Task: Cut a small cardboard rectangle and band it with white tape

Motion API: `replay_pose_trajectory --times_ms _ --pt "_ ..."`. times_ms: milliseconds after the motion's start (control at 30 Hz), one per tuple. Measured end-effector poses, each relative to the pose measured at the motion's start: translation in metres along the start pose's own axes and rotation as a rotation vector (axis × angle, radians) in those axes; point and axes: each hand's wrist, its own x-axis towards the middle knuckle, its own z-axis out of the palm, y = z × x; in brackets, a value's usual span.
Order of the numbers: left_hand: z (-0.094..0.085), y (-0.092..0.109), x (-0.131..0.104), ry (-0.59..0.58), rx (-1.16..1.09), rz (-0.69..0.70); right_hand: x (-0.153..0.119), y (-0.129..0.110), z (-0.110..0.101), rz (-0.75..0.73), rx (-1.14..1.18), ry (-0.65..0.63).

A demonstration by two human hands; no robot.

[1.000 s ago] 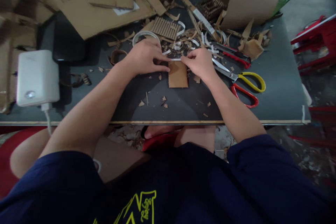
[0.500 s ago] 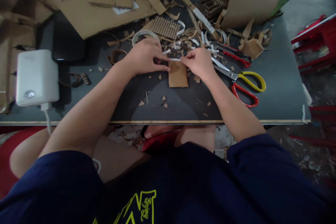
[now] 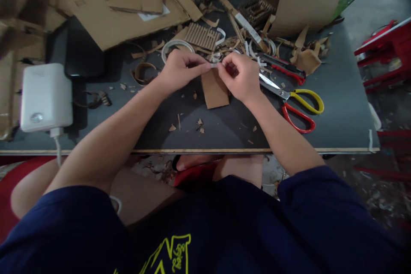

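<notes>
A small brown cardboard rectangle [image 3: 215, 90] lies on the dark table, slightly turned, its far edge under my fingers. Above that edge a thin white strip [image 3: 214, 65] stretches between my two hands. My left hand [image 3: 186, 67] pinches its left end between thumb and forefinger. With thumb and fingertips together, my right hand [image 3: 239, 73] grips the right end and covers the card's upper right corner. A roll of white tape [image 3: 164, 50] sits just behind my left hand.
Scissors [image 3: 282, 94] with yellow and red handles and a red utility knife [image 3: 287, 72] lie to the right. Cardboard scraps and a ridged cardboard piece [image 3: 201, 36] are behind. A cardboard tube [image 3: 305, 2] stands far right, a white power adapter [image 3: 46, 96] left.
The white strip has lifted slightly off the card's far edge, both hands pinching it. The card has turned a little, and my left thumb has moved up off it.
</notes>
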Motion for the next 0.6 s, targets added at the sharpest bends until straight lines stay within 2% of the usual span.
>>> replay_pose_trajectory --times_ms 167,400,500,600 --pt "0.005 0.003 -0.001 0.130 -0.068 0.019 -0.003 -0.006 -0.004 0.009 -0.010 0.049" --pt "0.002 0.016 -0.005 0.283 -0.003 0.202 -0.007 -0.010 -0.008 0.002 0.012 0.126" --pt "0.001 0.015 -0.005 0.330 0.018 0.272 -0.007 -0.011 -0.008 -0.008 0.005 0.144" --pt "0.000 0.015 -0.006 0.332 0.056 0.285 -0.007 -0.012 -0.008 -0.007 0.022 0.166"
